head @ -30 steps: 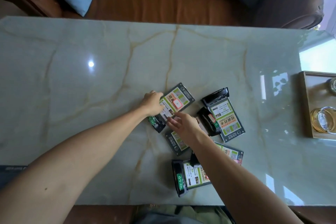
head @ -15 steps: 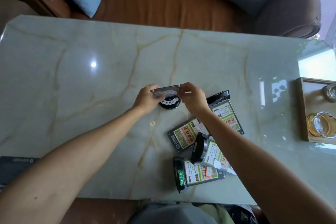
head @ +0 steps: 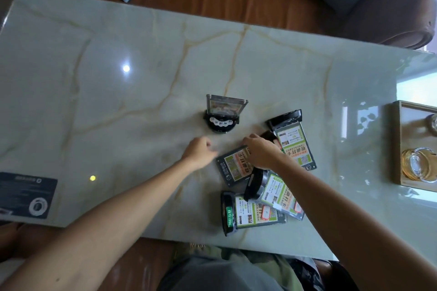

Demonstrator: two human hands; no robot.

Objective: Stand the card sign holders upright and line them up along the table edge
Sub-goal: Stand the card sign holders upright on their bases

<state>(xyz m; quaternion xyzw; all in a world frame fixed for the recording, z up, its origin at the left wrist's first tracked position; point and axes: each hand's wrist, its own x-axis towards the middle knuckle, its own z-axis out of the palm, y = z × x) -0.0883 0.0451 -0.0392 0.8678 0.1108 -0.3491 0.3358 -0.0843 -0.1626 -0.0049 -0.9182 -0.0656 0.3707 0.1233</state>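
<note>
Head view: one holder up, four down

Nearest on the counter [head: 118, 106]: flat holder [head: 250, 214], long axis left-right, black base leftward. Overlapping it, second flat holder [head: 275, 192], slanting, base up-left. Beyond, third flat holder [head: 234, 166], base hidden under right hand [head: 261, 152], grip pressed on its far corner. Left hand [head: 198, 151] just beside, loosely curled, empty. Right of these, fourth flat holder [head: 293, 140], base pointing away. Farthest, upright holder [head: 223, 112], mid-counter, card facing the person.
</note>
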